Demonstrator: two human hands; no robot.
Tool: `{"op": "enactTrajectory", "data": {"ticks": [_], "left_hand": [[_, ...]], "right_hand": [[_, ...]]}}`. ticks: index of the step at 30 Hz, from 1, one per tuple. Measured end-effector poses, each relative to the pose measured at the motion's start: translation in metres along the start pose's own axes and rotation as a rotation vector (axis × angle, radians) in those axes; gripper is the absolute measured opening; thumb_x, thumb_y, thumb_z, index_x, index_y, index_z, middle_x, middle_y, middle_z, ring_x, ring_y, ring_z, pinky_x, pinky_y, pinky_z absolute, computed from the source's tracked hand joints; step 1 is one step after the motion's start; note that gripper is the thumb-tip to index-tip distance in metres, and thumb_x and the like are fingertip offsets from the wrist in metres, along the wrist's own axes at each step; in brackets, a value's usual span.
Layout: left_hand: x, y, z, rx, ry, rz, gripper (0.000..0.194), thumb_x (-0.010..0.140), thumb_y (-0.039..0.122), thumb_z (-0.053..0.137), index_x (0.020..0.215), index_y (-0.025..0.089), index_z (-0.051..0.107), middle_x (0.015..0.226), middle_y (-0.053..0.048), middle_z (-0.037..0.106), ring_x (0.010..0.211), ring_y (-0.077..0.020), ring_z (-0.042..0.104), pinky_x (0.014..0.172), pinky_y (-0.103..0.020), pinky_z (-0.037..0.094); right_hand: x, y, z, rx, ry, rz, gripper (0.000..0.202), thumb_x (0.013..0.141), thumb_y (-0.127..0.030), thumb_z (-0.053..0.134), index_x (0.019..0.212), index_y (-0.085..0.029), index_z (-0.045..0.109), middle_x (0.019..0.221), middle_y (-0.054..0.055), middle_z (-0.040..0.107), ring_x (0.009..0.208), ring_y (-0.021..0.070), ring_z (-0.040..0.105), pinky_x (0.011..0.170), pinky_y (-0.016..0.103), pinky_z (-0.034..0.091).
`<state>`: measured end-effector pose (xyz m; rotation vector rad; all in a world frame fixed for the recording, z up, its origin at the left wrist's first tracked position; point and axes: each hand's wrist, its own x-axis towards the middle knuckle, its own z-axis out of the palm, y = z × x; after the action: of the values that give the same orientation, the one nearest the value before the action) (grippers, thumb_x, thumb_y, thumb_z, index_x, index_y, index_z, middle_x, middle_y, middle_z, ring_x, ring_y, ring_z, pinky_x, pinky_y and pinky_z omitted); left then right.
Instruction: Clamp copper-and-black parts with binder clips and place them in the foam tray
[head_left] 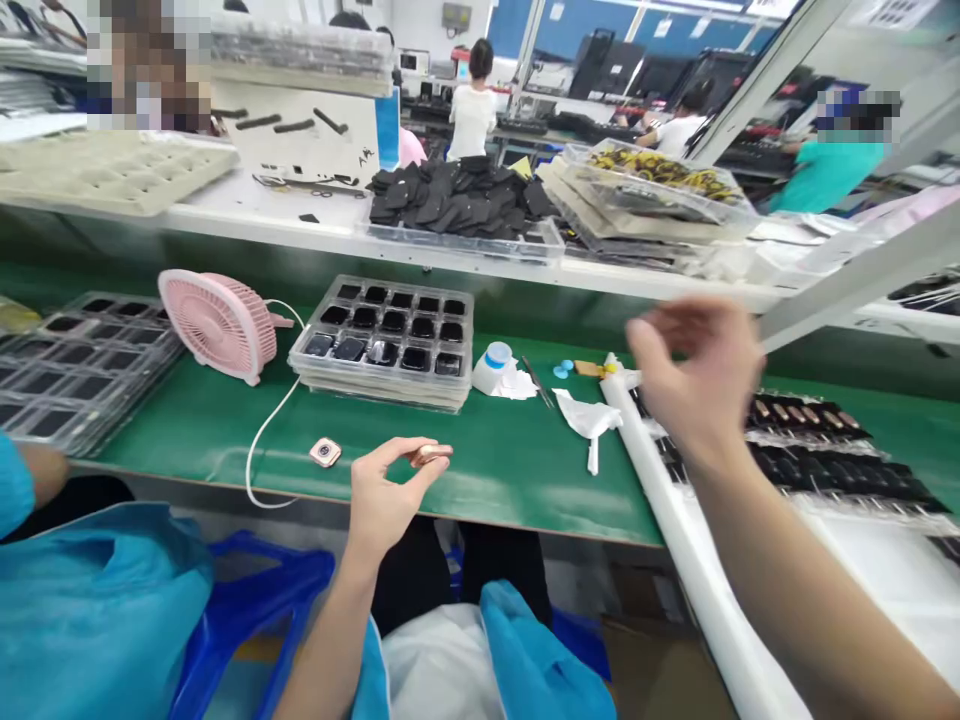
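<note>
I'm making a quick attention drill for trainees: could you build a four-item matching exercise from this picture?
Column one:
1. left hand
2. right hand
3. fan
4. tweezers

Column two:
A. pink, standing left of the tray stack
B. slim and dark, lying on the green bench
C. pinching a small rose-gold piece
D. raised and blurred by motion

Right pairs: 1-C, 2-D, 3-A, 4-B

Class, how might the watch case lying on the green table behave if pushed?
The watch case would probably slide rather than roll, since it lies flat and looks squarish. It is likely stiff, given its metallic-looking rim.
</note>
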<state>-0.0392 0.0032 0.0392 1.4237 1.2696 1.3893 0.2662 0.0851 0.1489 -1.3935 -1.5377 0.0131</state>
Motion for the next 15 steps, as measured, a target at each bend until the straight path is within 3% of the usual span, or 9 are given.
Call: {"op": "enactTrajectory", "data": {"ticks": [1,3,5,8,11,15], "left_hand": [[0.0,0.001,-0.001,-0.054,0.001,-0.044,0.014,0.079,0.028,0.084,0.09,0.021,0.08,0.087,-0.006,0.079,0.077,-0.0187,0.069,0.075,-0.03,0.056],[0.002,0.002,-0.002,-0.222,0.006,-0.122,0.021,0.074,0.03,0.088,0.089,0.019,0.078,0.086,-0.007,0.079,0.079,-0.0204,0.072,0.076,-0.032,0.058],[0.004,0.003,-0.001,-0.454,0.019,-0.17,0.028,0.069,0.033,0.092,0.085,0.018,0.075,0.082,-0.006,0.078,0.075,-0.0206,0.073,0.075,-0.033,0.06],[0.005,0.004,0.0,-0.749,0.036,-0.201,0.036,0.063,0.039,0.096,0.083,0.019,0.072,0.073,-0.003,0.075,0.067,-0.0175,0.071,0.067,-0.03,0.06],[0.002,0.008,0.001,-0.851,0.022,-0.209,0.04,0.06,0.037,0.097,0.088,0.021,0.073,0.072,-0.001,0.074,0.064,-0.0165,0.071,0.065,-0.029,0.06],[-0.004,0.013,-0.002,-0.797,-0.016,-0.172,0.038,0.064,0.034,0.096,0.095,0.02,0.078,0.072,-0.003,0.074,0.069,-0.0191,0.074,0.071,-0.031,0.063]], "right_hand": [[0.021,-0.01,0.015,-0.042,0.018,-0.062,0.02,0.093,-0.036,0.065,0.111,-0.027,0.063,0.103,0.006,0.068,0.09,0.0245,0.068,0.088,0.045,0.057],[0.073,-0.022,0.05,-0.134,-0.089,-0.157,0.015,0.089,-0.028,0.07,0.103,-0.024,0.066,0.101,0.005,0.07,0.092,0.0221,0.067,0.096,0.042,0.054],[0.126,-0.023,0.083,-0.245,-0.161,-0.092,0.013,0.093,-0.026,0.066,0.098,-0.014,0.069,0.097,0.008,0.071,0.094,0.0198,0.067,0.099,0.039,0.05],[0.176,-0.011,0.117,-0.358,-0.269,0.001,0.044,0.094,-0.042,0.06,0.095,0.001,0.07,0.093,0.014,0.07,0.099,0.021,0.067,0.092,0.037,0.048],[0.188,0.004,0.127,-0.384,-0.315,-0.007,0.061,0.09,-0.054,0.057,0.094,0.005,0.071,0.092,0.018,0.071,0.094,0.0211,0.069,0.081,0.037,0.048],[0.179,0.008,0.121,-0.361,-0.263,-0.007,0.062,0.087,-0.056,0.06,0.096,0.005,0.072,0.091,0.021,0.072,0.086,0.0184,0.069,0.074,0.035,0.047]]}}
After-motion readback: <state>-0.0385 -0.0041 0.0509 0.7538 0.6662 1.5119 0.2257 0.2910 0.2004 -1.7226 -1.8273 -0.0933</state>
